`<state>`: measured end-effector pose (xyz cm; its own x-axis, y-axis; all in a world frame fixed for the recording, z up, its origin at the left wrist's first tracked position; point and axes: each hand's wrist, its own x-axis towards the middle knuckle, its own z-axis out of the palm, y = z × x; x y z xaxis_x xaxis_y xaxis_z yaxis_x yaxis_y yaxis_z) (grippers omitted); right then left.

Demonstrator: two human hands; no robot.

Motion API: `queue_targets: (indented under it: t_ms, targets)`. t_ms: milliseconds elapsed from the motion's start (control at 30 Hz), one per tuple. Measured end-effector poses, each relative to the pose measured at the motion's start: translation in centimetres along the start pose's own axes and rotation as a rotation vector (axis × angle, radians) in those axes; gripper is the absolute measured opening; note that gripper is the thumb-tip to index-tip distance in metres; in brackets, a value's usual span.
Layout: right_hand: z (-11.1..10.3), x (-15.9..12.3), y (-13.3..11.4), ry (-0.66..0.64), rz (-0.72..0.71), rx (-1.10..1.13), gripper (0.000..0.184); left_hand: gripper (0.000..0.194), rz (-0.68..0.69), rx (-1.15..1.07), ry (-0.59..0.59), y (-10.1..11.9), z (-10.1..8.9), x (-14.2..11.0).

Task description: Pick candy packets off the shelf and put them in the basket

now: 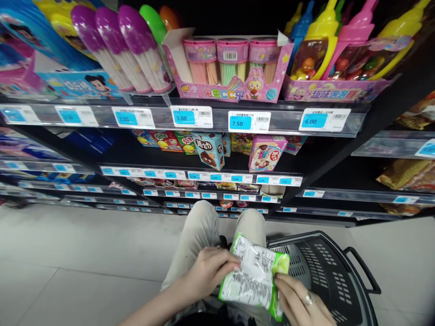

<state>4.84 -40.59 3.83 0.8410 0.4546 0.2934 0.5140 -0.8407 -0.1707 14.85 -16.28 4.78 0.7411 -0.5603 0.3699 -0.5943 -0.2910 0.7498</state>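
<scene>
A green and white snack bag [253, 274] lies between my hands, just above my knees, its printed text side facing up. My left hand [212, 267] has its thumb and fingers closed on the bag's left side. With a ring on one finger, my right hand [302, 301] grips the bag's right edge, near a picture that looks like a green fruit. Part of each grip is hidden beneath the bag. Just right of the bag, a grey shopping basket [340, 246] sits on the floor.
In front stands a dark store shelf with price tags [249, 121]. It holds pink-lidded stick tubs [232, 61], purple egg-topped tubes [139, 31], bottle-shaped candy containers [312, 45] and small snack boxes [210, 149]. Pale tiled floor [84, 244] extends to the left.
</scene>
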Motion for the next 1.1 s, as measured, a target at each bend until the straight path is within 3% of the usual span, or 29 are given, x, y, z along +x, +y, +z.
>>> queue_targets:
  t_ms: [133,267,433,567,733,833,933,1033,1100]
  targets:
    - [6.3,0.2,1.8,0.037,0.164,-0.189,0.031,0.029,-0.106,0.02,-0.035,-6.3,4.7,-0.9]
    - [12.9,0.3,4.2,-0.036,0.132,-0.325,0.029,0.035,-0.109,0.085,-0.091,-12.1,9.1,-2.8]
    - [17.4,-1.1,5.6,-0.122,0.105,-0.226,0.028,0.036,0.001,0.146,-0.142,-15.8,11.3,-6.2]
    - [18.5,-1.9,6.2,-0.075,-0.018,-0.234,0.023,0.033,0.16,0.297,-0.201,-16.7,11.1,-7.1]
    - [17.6,-1.0,6.8,-0.011,-0.364,-0.295,0.026,0.019,0.399,0.569,-0.339,-16.6,10.2,-6.0]
    - [17.0,-0.1,6.7,-0.103,-0.358,-0.276,0.023,0.021,0.411,0.632,-0.384,-16.3,10.0,-5.7]
    - [16.5,0.6,6.4,-0.255,-0.173,-0.116,0.017,0.023,0.285,0.593,-0.43,-16.2,9.9,-5.7]
    - [16.1,1.3,6.3,-0.4,-0.02,0.07,0.013,0.024,0.02,0.448,-0.453,-16.2,9.7,-5.4]
    - [15.9,1.7,6.3,-0.429,0.043,0.164,0.015,0.024,-0.189,0.262,-0.462,-16.1,9.5,-5.2]
